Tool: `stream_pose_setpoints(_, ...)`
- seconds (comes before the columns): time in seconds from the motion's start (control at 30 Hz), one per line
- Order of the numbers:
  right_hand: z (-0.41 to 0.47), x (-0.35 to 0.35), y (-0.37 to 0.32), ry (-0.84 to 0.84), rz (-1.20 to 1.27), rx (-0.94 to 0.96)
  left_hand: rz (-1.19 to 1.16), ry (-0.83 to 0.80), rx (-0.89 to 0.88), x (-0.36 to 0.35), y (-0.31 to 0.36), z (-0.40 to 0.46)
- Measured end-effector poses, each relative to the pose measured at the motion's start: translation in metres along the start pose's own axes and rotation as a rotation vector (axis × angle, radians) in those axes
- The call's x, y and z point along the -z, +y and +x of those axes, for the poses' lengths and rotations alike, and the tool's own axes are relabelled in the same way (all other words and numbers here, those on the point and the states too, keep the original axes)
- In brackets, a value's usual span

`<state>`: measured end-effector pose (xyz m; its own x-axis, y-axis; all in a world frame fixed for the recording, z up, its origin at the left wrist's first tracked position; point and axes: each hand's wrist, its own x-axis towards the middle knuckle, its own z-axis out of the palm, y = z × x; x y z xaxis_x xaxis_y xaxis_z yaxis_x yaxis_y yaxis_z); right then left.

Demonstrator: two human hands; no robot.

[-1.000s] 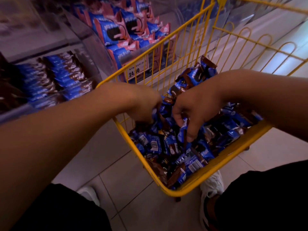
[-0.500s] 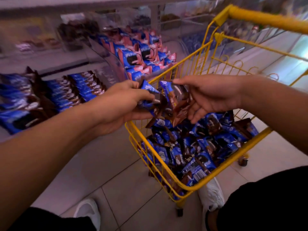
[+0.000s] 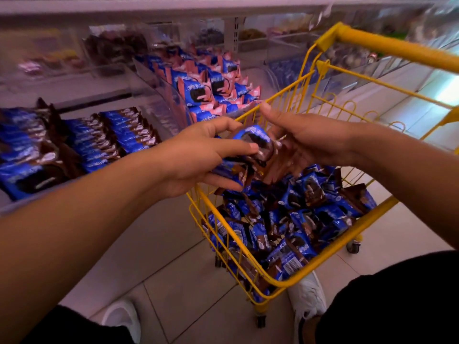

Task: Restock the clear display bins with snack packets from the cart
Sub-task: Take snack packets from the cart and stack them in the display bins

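Above the yellow cart [image 3: 293,281], both hands are meeting over a small bunch of snack packets [image 3: 250,155], each one glossy blue with brown crimped ends and a dark round biscuit printed on the front. The left hand [image 3: 198,157] is gripping the bunch, its thumb lying across the top packet and its fingers [image 3: 223,183] curling underneath. The right hand [image 3: 310,142] is reaching in from the other side with its thumb raised and its fingers bent toward the packets; they are touching the brown ends (whether they are actually pinching one I cannot tell, since the packets are hiding the fingertips). Below, the cart is holding a loose heap of the same packets [image 3: 305,219], jumbled at all angles, some showing barcodes. To the left, a clear display bin [image 3: 159,100] is carrying neat rows of matching blue and brown packets [image 3: 99,137], and the bin beside it is holding blue and pink ones [image 3: 213,93]. White shoes [image 3: 308,296] are standing on the tiled floor by the cart. Compared with a second ago, both hands are no longer digging down among the heap; they are now lifted clear of it with packets in the grip, and the view is taking in more of the shelf.
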<state>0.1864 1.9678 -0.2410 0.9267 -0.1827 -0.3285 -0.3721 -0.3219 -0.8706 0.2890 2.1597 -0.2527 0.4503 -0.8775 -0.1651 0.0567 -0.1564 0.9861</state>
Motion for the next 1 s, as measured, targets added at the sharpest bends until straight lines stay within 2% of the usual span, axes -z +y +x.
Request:
stream_pose_setpoints(0.1, -0.001, 0.011, 0.003, 0.083, 0.127, 0.041, -0.063, 0.061, -0.034, 0.008, 0.004, 0.003)
stream_pose_setpoints(0.27, -0.01, 0.021, 0.01, -0.047, 0.331, 0.093, -0.116, 0.106, -0.046, 0.014, 0.001, 0.005)
stream_pose_setpoints(0.5, -0.013, 0.012, 0.008, 0.003, 0.31, 0.189, -0.136, 0.137, -0.139, 0.023, 0.003, 0.002)
stream_pose_setpoints(0.7, -0.009, -0.014, -0.013, 0.025, 0.396, 0.252, -0.089, 0.297, -0.242, 0.041, 0.022, -0.025)
stream_pose_setpoints(0.8, -0.006, -0.036, -0.032, 0.034, 0.258, 0.366, -0.066, 0.462, -0.328, 0.083, 0.035, -0.059)
stream_pose_setpoints(1.0, 0.025, -0.115, -0.097, 0.036, -0.177, 0.766, -0.06, 0.866, -0.428, 0.162, 0.022, -0.13)
